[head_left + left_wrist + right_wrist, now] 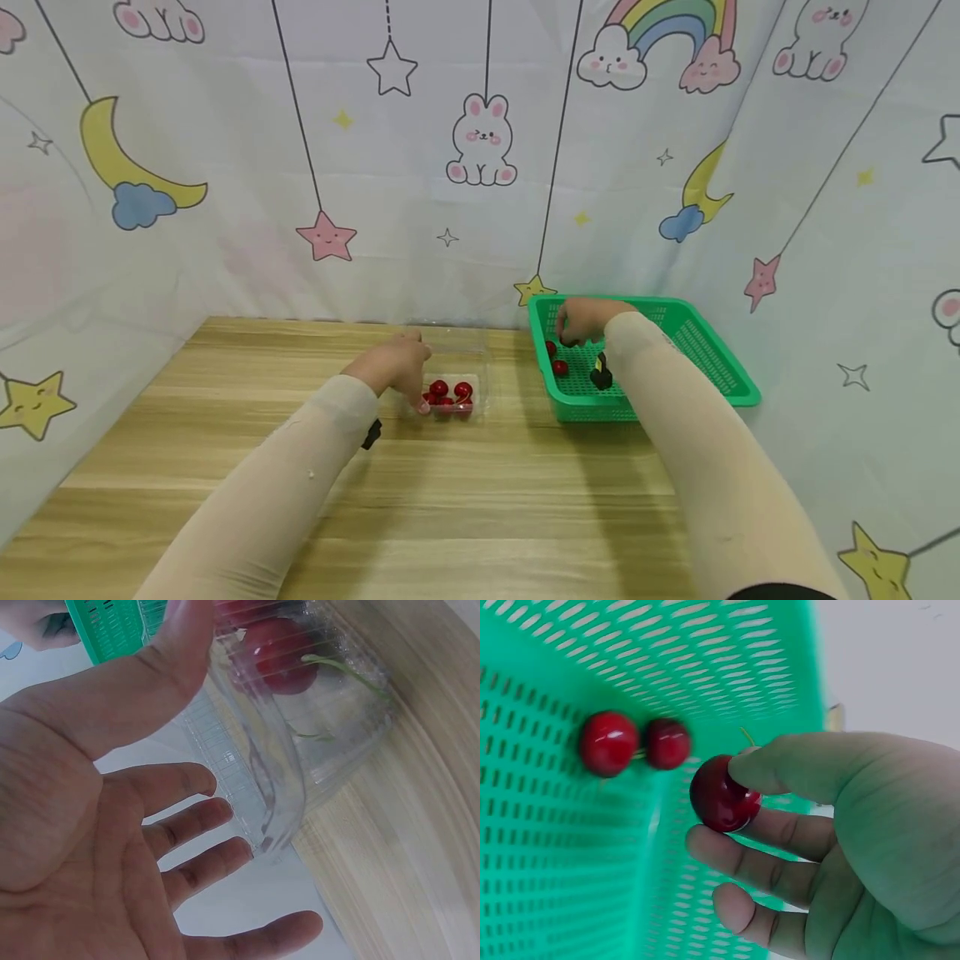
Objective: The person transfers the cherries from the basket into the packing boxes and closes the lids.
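Note:
Over the green basket, my right hand pinches a dark red cherry between thumb and fingers. Two more cherries, one a brighter red cherry and one a darker cherry, lie below it in the basket. My left hand is at the left side of a clear plastic box, which holds several red cherries. In the left wrist view its fingers are spread and mostly straight, with the thumb against the box's edge. A green stem shows on one cherry there.
The box and basket stand side by side near the back edge of a wooden table. Behind them hangs a white patterned cloth, which also runs along the right side. Small black wrist devices sit under both wrists.

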Action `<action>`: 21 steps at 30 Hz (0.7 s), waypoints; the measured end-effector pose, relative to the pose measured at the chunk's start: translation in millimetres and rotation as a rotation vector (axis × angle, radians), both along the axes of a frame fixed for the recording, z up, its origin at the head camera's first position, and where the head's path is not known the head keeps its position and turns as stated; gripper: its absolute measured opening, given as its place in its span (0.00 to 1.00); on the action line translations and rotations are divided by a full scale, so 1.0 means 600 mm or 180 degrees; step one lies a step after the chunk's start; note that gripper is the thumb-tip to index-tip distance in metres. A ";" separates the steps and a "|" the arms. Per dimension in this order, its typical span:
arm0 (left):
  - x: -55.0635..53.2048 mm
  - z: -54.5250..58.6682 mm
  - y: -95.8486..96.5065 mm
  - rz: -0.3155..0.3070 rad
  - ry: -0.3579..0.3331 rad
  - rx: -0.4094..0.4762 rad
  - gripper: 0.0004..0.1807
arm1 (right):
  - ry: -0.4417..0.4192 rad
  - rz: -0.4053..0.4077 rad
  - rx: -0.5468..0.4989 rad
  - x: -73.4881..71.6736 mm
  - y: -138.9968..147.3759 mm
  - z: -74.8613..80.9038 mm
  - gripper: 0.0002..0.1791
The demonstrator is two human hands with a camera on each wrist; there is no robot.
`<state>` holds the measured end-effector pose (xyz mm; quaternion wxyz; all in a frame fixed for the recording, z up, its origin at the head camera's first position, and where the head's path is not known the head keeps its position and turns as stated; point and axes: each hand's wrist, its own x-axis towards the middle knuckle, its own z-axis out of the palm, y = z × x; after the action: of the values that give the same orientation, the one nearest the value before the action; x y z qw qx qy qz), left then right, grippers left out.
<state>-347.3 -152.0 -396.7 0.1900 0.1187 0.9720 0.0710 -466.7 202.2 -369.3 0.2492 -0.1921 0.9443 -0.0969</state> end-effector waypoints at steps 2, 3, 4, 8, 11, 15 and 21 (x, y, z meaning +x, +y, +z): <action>0.001 0.000 0.000 0.0010 -0.0004 0.0025 0.58 | 0.0010 0.0042 -0.0085 0.011 -0.006 0.019 0.17; 0.001 0.000 0.000 0.0009 -0.0001 0.0033 0.58 | 0.0044 0.0078 -0.0120 0.016 -0.009 0.027 0.17; 0.002 0.000 0.000 -0.0002 0.0004 0.0024 0.58 | 0.0082 0.0108 -0.0144 0.021 -0.013 0.034 0.16; 0.002 0.000 0.000 -0.0010 0.0015 0.0024 0.58 | 0.0266 0.0291 -0.0183 0.043 -0.031 0.054 0.15; 0.002 -0.001 -0.001 -0.0003 0.0021 0.0028 0.58 | 0.0418 0.0425 -0.0157 0.058 -0.049 0.065 0.14; 0.001 -0.003 -0.001 0.0007 0.0032 0.0035 0.59 | 0.0559 0.0552 -0.0107 0.075 -0.078 0.076 0.12; 0.002 -0.004 0.000 -0.0002 0.0044 0.0023 0.59 | 0.0694 0.0812 -0.0138 0.100 -0.133 0.066 0.09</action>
<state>-346.2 -152.2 -399.2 0.1830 0.1201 0.9730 0.0737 -406.5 122.3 -329.5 0.1513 -0.3250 0.9314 -0.0633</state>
